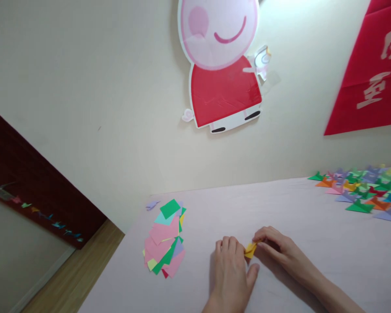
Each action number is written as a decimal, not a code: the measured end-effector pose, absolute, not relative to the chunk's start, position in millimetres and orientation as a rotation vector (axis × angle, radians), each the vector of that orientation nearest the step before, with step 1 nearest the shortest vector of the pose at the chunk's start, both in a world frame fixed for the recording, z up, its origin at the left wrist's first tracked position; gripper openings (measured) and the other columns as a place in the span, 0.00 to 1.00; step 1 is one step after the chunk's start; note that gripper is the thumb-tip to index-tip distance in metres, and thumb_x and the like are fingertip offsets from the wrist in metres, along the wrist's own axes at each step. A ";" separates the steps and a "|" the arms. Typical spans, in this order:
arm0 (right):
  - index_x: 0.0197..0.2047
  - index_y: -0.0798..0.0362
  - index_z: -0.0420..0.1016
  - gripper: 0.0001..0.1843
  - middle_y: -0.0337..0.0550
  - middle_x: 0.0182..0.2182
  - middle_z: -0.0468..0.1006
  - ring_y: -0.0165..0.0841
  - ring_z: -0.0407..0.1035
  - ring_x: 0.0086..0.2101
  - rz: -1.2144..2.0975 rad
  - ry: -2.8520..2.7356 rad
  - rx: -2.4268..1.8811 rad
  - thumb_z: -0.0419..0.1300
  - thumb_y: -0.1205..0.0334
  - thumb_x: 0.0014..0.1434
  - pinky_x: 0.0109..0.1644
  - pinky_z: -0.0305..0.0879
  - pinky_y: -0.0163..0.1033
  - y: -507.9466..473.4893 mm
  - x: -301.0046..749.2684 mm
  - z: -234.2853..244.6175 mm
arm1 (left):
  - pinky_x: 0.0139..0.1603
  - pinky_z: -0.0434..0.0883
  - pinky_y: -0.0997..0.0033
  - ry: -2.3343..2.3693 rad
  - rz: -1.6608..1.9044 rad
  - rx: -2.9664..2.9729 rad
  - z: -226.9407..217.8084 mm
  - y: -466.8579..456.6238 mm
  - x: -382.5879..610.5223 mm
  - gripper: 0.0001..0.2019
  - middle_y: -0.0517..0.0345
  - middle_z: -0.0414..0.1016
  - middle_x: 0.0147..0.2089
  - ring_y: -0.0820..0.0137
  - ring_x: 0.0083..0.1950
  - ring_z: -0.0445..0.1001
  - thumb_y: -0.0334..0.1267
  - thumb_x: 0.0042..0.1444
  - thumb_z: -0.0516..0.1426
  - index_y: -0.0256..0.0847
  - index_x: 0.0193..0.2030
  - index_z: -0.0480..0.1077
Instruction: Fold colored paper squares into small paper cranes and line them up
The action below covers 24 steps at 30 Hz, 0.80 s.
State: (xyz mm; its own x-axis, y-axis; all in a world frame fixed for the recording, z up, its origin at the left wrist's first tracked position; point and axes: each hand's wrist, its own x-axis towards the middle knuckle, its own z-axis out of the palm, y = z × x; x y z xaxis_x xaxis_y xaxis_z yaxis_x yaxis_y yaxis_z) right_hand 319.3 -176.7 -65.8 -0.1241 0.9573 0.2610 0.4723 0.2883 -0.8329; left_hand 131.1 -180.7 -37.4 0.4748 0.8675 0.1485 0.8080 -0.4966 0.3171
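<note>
A small piece of folded yellow paper (250,250) is between my two hands on the pale tabletop. My left hand (230,267) rests palm down at its left, fingers bent over the paper's left end and thumb held apart. On the other side, my right hand (276,245) pinches the paper's right tip between thumb and fingers. The paper's left end is partly hidden by my left fingers.
Loose coloured paper squares (164,243) lie in a pile at the left, with a folded purple piece (152,205) behind them. Rows of folded paper birds (360,206) stand at the back right. The wall (133,143) borders the table's (202,213) far edge.
</note>
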 end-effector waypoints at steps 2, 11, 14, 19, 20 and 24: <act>0.40 0.50 0.76 0.14 0.43 0.34 0.78 0.37 0.73 0.35 0.836 -1.592 -1.325 0.53 0.52 0.63 0.41 0.71 0.41 -176.2 319.5 -67.5 | 0.50 0.66 0.54 1.425 0.511 2.449 -36.8 -176.0 133.5 0.05 0.55 0.72 0.43 0.59 0.48 0.66 0.39 0.60 0.60 0.40 0.39 0.73; 0.47 0.49 0.72 0.12 0.42 0.32 0.76 0.36 0.72 0.34 0.551 -1.755 -1.429 0.51 0.61 0.63 0.41 0.71 0.41 -169.7 312.2 -75.4 | 0.61 0.63 0.60 1.234 0.787 2.295 -50.1 -171.5 135.5 0.23 0.56 0.65 0.60 0.62 0.60 0.61 0.29 0.54 0.58 0.46 0.57 0.62; 0.44 0.49 0.70 0.09 0.46 0.38 0.76 0.38 0.71 0.39 0.421 -1.800 -1.409 0.51 0.61 0.64 0.45 0.71 0.44 -170.6 311.0 -74.1 | 0.58 0.65 0.67 0.916 0.704 2.289 -48.7 -163.7 129.7 0.20 0.59 0.71 0.52 0.68 0.53 0.67 0.23 0.53 0.54 0.45 0.51 0.64; 0.40 0.48 0.66 0.06 0.43 0.36 0.73 0.36 0.69 0.37 0.605 -1.809 -1.393 0.49 0.63 0.64 0.42 0.69 0.41 -179.8 317.5 -64.0 | 0.57 0.67 0.64 0.727 0.589 2.291 -49.3 -153.2 119.7 0.21 0.55 0.72 0.50 0.65 0.53 0.68 0.21 0.51 0.50 0.42 0.51 0.65; 0.38 0.48 0.66 0.05 0.42 0.35 0.73 0.36 0.68 0.37 0.663 -1.865 -1.375 0.50 0.63 0.63 0.42 0.69 0.41 -181.3 319.5 -61.9 | 0.58 0.66 0.64 0.715 0.591 2.294 -49.6 -152.6 118.3 0.22 0.54 0.71 0.51 0.65 0.54 0.68 0.20 0.52 0.49 0.42 0.51 0.65; 0.38 0.48 0.68 0.06 0.42 0.37 0.75 0.38 0.68 0.40 0.750 -2.043 -1.346 0.55 0.67 0.57 0.44 0.68 0.42 -184.1 325.8 -53.8 | 0.59 0.66 0.64 0.740 0.583 2.308 -50.6 -152.6 115.9 0.22 0.53 0.71 0.52 0.65 0.55 0.67 0.19 0.52 0.47 0.41 0.51 0.65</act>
